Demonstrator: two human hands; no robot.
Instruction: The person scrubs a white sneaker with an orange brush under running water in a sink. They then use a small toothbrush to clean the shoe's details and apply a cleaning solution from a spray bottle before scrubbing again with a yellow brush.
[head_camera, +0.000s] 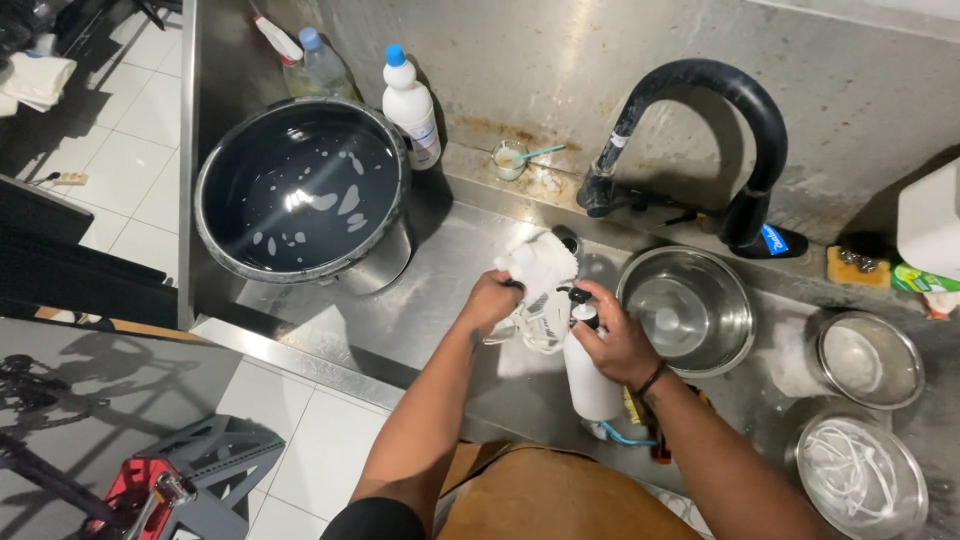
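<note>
The person stood over a steel sink (450, 330), both arms reaching down into it. The left hand (490, 300) was closed around a white shoe (540, 290), holding it up above the sink floor with its pale upper bunched toward the tap. The right hand (615, 340) was wrapped around the neck of a white pump bottle (590, 380), a finger resting on its black pump head (578, 296), which sat just beside the shoe. A dark band circled the right wrist.

A big black tap (720, 110) arched over the back of the sink. To the left, a large dark pot (300, 190) stood in the sink, filled with water with patches of foam floating on it. Behind the pot, against the steel wall, stood a white bottle with a blue cap (410, 105), a clear bottle with a blue cap (325, 65) and a spray bottle (275, 40). A small glass with a light-blue-handled tool (512, 160) sat on the back ledge.

Just right of the hands was a shiny steel bowl (690, 305) holding some water. Farther right were two smaller steel bowls: one with pale foam (870, 360), and one nearer the person with white laces (860, 475) coiled in it. A yellow sponge (857, 265) lay on the ledge near the base of the tap.
</note>
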